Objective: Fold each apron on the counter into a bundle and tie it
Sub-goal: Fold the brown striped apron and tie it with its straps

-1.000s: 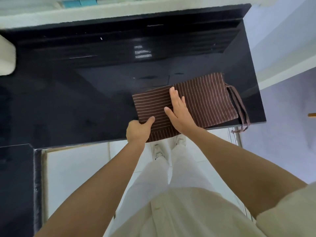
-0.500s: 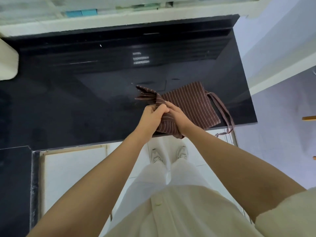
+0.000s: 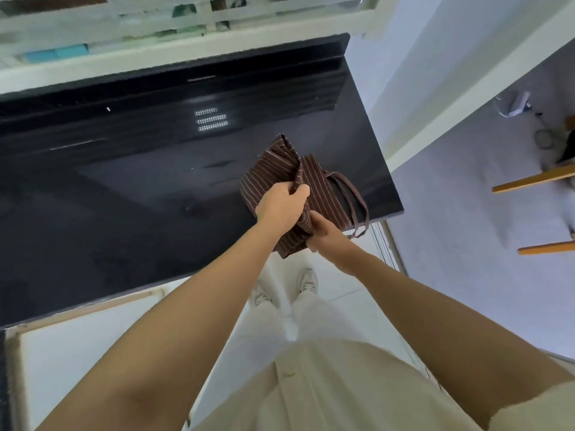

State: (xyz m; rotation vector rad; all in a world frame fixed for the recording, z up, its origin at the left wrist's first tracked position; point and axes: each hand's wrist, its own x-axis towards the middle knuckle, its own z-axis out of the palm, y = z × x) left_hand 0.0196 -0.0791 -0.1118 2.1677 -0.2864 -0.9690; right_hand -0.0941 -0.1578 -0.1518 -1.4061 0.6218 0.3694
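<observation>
Apron (image 3: 270, 173) in L hand (image 3: 281, 204), R hand (image 3: 327, 232)

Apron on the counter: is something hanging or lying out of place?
Yes. The straps of the apron trail loose on its right, untied, and one end hangs over the front edge of the counter.

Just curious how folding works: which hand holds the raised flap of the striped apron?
The left hand, farther over the counter, grips the raised flap; the right hand holds the apron by its near corner.
</observation>
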